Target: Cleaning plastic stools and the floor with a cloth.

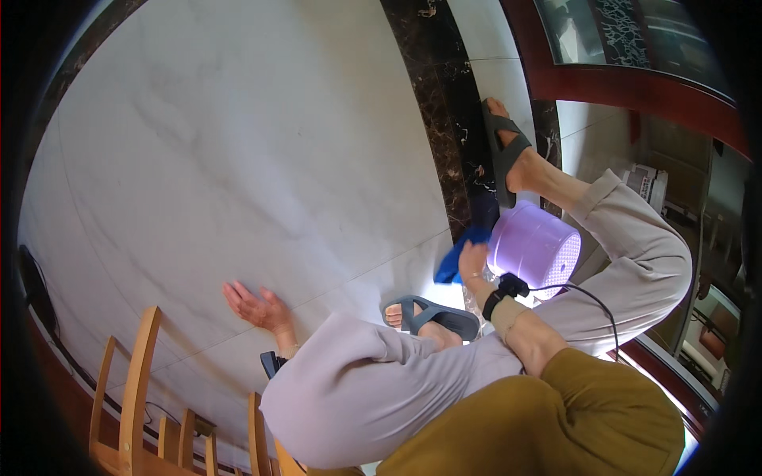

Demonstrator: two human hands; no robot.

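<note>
At the lower left, my left hand is over the pale marble-look floor tiles, fingers spread and nothing in it; whether it touches the floor I cannot tell. My right hand is shut on a blue cloth, low between my feet. Part of the cloth is over the dark border strip of the floor; its far part blends into shadow. Just right of that hand is a purple plastic bucket or stool, its round, patterned end facing me. Some clear, shiny material lies under my wrist, partly hidden.
Grey sandals are on both my feet. Wooden chair slats rise at lower left, near a dark cable on the floor. A red-framed glass cabinet or door is at upper right, with a white box below it.
</note>
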